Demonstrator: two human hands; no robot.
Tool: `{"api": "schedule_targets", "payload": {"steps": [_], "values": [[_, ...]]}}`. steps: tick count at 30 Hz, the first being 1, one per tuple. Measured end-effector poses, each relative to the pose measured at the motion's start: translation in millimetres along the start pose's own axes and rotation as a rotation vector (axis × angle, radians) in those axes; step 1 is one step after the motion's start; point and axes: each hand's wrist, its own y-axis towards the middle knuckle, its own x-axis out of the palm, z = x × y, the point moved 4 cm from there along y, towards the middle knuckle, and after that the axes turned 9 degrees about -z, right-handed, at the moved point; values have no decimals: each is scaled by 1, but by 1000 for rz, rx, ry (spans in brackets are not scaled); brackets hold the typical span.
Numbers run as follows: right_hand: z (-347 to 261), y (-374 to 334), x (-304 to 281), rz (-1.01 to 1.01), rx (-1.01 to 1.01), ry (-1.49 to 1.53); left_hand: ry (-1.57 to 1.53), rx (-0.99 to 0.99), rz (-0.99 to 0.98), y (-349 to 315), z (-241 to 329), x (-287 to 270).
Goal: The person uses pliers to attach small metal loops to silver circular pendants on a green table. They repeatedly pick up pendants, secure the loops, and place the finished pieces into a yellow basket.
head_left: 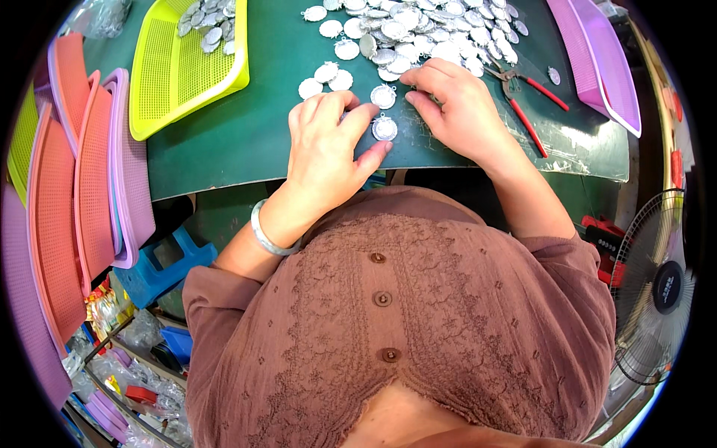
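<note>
Two round silver-coloured metal pendants with small loops, an upper pendant [383, 95] and a lower pendant [385, 128], lie one above the other on the green tabletop [261, 142]. My left hand [321, 142] rests just left of them, fingers bent and thumb spread away beside the lower one. Part of another silver piece shows under its fingers. To the right, my right hand [459, 108] has its thumb and index finger apart near the upper pendant, its other fingertips at the edge of a large pile of similar pendants [403, 30]. Three loose pendants [326, 72] lie beyond my left hand.
Red-handled pliers [529, 128] lie open right of my right hand. A yellow-green basket [160, 82] holding pendants stands at left, a purple basket [597, 67] at right. Stacked orange baskets [56, 224] fill the far left; a fan [646, 299] stands at lower right.
</note>
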Motion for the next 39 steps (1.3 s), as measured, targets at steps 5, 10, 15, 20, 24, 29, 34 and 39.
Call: {"api": "schedule_targets", "payload": {"steps": [5,10,15,20,24,29,34,39], "values": [[-10,4,10,-110,-74,-43,6,12,-13,-1,-3,-2],[-8,2,3,-241,-133,5,71,-65,72,0,-27,-19],[3,-9,-9,-94,38,122,93,-109,73,-2,-39,-28],[-2,-16,1,-74,105,9,75,-138,73,-1,-46,-27],[-9,-13,8,-41,98,-86,51,-128,72,6,-48,-27],[-12,-11,12,-68,137,-77,36,-140,18,15,-54,-21],[-13,-9,8,-75,129,-95,91,-59,104,28,-58,-21],[-19,3,4,-26,53,-126,-85,-287,131,22,-72,-19]]}}
